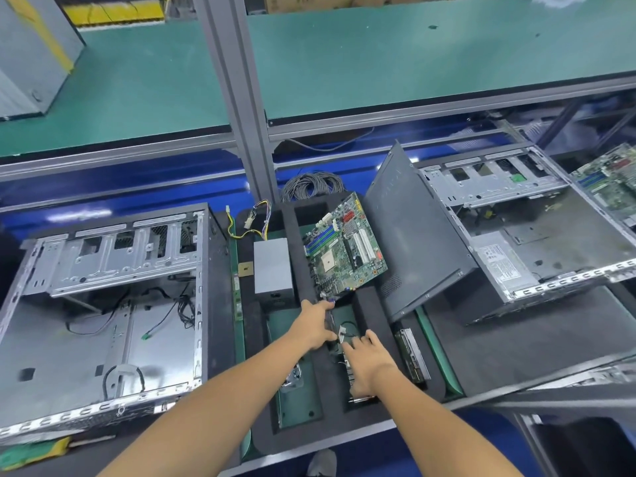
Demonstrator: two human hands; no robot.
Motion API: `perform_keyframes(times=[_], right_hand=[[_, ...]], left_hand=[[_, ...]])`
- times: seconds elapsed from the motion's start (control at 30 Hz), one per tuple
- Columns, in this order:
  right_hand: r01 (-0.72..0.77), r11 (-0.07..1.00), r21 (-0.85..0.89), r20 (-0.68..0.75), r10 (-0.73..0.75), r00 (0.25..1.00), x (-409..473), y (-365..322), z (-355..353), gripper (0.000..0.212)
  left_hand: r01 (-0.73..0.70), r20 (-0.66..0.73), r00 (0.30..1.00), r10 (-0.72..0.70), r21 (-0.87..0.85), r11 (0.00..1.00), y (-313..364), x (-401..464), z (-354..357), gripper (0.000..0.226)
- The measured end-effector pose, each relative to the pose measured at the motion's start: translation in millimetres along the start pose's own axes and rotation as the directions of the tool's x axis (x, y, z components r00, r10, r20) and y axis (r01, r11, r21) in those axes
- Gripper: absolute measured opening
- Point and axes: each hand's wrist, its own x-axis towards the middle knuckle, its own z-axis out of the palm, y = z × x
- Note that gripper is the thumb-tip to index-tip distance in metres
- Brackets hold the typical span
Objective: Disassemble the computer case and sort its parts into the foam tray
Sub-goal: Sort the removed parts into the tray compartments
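**Now: both hands down in the foam tray**

Centrally placed on the bench, a black foam tray (375, 315) with green-floored pockets. Left of the tray, an opened computer case (103, 304), lying on its side, loose black cables inside. Right of the tray, a second opened case (533, 235), its grey side panel (413, 242) leaning over the tray's right edge.

In the tray's far left pocket, a grey power supply (273, 266) with its coloured wire bundle trailing farther back. Beside that, propped at a tilt, a green motherboard (344, 246). Along the tray's right slot, a drive (413, 356) standing on edge.

Left hand (315, 325) reaching to the motherboard's near corner, fingers curled there; actual grip on the board impossible to tell. Right hand (366, 363) spread flat, fingers straight, pressing on a finned metal part (354, 394) in the tray's near middle pocket, beside a small white connector (342, 333) on thin black wires.
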Motion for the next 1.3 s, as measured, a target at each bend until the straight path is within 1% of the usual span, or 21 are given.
perform_keyframes(times=[0.13,0.2,0.27,0.3,0.37,0.47,0.57,0.67,0.7,0.8,0.83,0.87,0.93,1.0,1.1,1.17,1.3], right_hand=[[0.036,0.999,-0.041,0.046,-0.034,0.998,0,1,0,0.097],[0.027,0.999,-0.026,0.046,-0.026,0.999,1,1,0,0.088],[0.012,1.0,-0.001,0.061,-0.012,0.998,2,3,-2,0.076],[0.007,1.0,0.003,0.075,-0.007,0.997,3,4,-3,0.074],[-0.001,1.0,0.004,0.099,0.001,0.995,4,4,-3,0.077],[-0.029,0.999,0.026,0.071,0.027,0.997,3,1,3,0.085],[-0.024,1.0,0.01,0.089,0.023,0.996,5,1,1,0.087],[-0.004,0.998,0.063,0.089,-0.002,0.996,12,7,-8,0.079],[0.009,0.997,0.071,0.059,-0.013,0.998,14,10,-11,0.074],[-0.003,0.999,0.034,-0.076,0.005,0.997,23,19,-21,0.064],[-0.005,1.0,0.015,-0.107,0.007,0.994,26,20,-24,0.062],[0.002,1.0,-0.007,-0.114,-0.003,0.993,29,20,-25,0.062],[0.017,0.998,-0.053,-0.056,-0.02,0.998,34,18,-24,0.067],[0.009,0.994,-0.109,0.016,-0.007,1.0,39,14,-22,0.073],[-0.018,0.985,-0.172,0.074,0.031,0.997,45,12,-22,0.072],[-0.019,0.984,-0.178,0.091,0.036,0.995,47,9,-21,0.068],[-0.025,0.987,-0.159,0.079,0.038,0.996,46,7,-20,0.066]], left_hand=[[-0.014,0.003,1.0,0.014,0.094,0.995,1,-2,-1,0.078],[-0.026,-0.007,1.0,0.028,0.169,0.985,2,-3,-2,0.075],[-0.064,-0.015,0.997,0.072,0.315,0.947,1,-6,-2,0.072],[-0.09,-0.019,0.994,0.107,0.406,0.91,1,-7,-3,0.07],[-0.139,-0.02,0.983,0.181,0.557,0.819,4,-6,-4,0.063],[-0.163,-0.017,0.968,0.25,0.717,0.678,14,-2,-4,0.047],[-0.217,0.053,0.953,0.297,0.804,0.553,18,3,2,0.032],[-0.277,0.119,0.931,0.345,0.847,0.453,8,7,9,0.034],[-0.269,0.114,0.935,0.335,0.844,0.464,4,8,10,0.034],[-0.199,0.039,0.965,0.26,0.756,0.624,-2,7,10,0.036],[-0.19,0.03,0.969,0.245,0.726,0.661,-2,7,10,0.037],[-0.182,0.028,0.973,0.228,0.698,0.692,-2,6,10,0.039],[-0.155,0.019,0.982,0.188,0.649,0.744,2,4,11,0.042],[-0.115,0.005,0.989,0.147,0.651,0.751,5,4,13,0.043],[-0.058,-0.027,0.994,0.109,0.707,0.705,16,5,15,0.037],[-0.043,-0.04,0.993,0.107,0.733,0.679,22,6,14,0.03],[-0.037,-0.054,0.991,0.121,0.764,0.645,28,7,9,0.032]])
